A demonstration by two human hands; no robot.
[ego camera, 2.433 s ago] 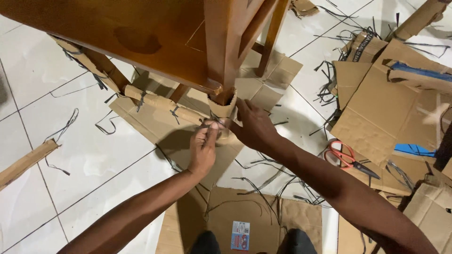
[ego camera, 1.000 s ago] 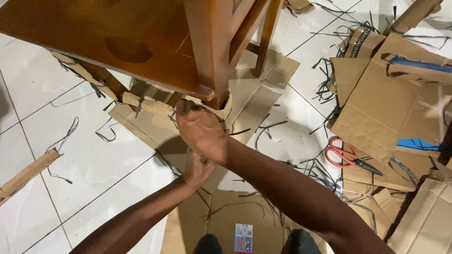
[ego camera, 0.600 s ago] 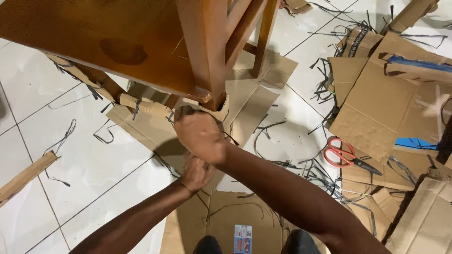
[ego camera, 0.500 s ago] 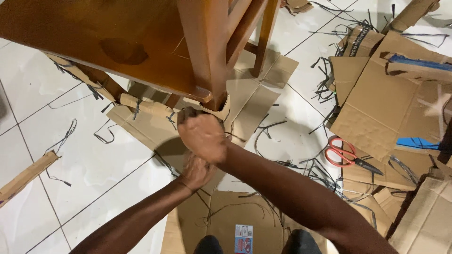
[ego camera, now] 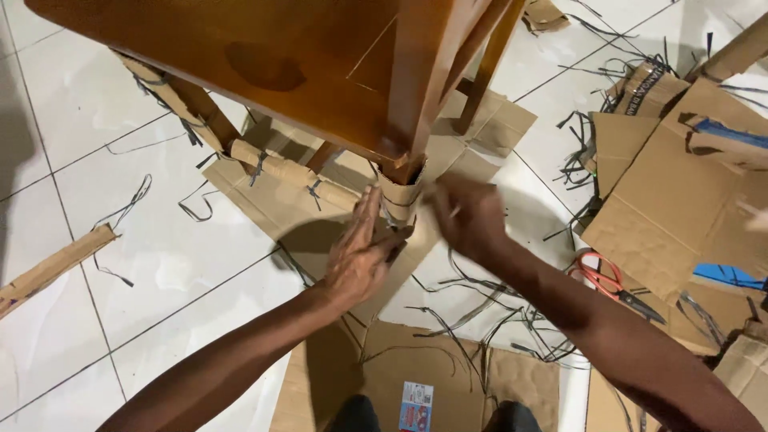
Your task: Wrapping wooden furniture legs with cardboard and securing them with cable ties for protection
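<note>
A brown wooden piece of furniture stands over cardboard on a tiled floor. The foot of its near leg is wrapped in a cardboard sleeve with a thin black strap around it. My left hand lies against the left side of that sleeve, fingers straight and pointing up. My right hand is just right of the sleeve, blurred, with its fingers curled; I cannot make out what it holds. A low rail to the left is also wrapped in cardboard and tied with black straps.
Red-handled scissors lie on the floor to the right. Large cardboard sheets are piled beyond them. Loose black straps litter the tiles. A flat cardboard sheet lies near my feet, and a cardboard strip lies at the left.
My right hand has come off the left side of the leg and swung to the right of the sleeve. My left hand rose from under it and now lies flat against the sleeve.
</note>
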